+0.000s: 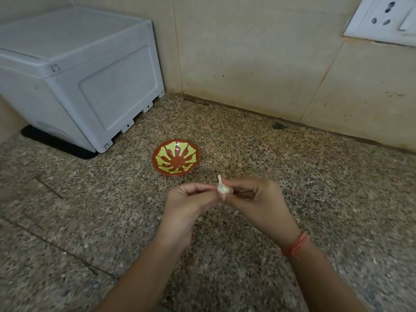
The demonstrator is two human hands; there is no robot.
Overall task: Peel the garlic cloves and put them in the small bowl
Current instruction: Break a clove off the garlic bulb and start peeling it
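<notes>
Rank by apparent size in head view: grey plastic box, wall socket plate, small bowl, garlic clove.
1. grey plastic box
2. wall socket plate, cropped by the frame edge
3. small bowl, not far behind the plate
4. garlic clove

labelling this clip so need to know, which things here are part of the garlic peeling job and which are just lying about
In the job: garlic clove, pinched by left hand and right hand; small bowl, empty.
Just lying about: grey plastic box, wall socket, dark speck by the wall.
</notes>
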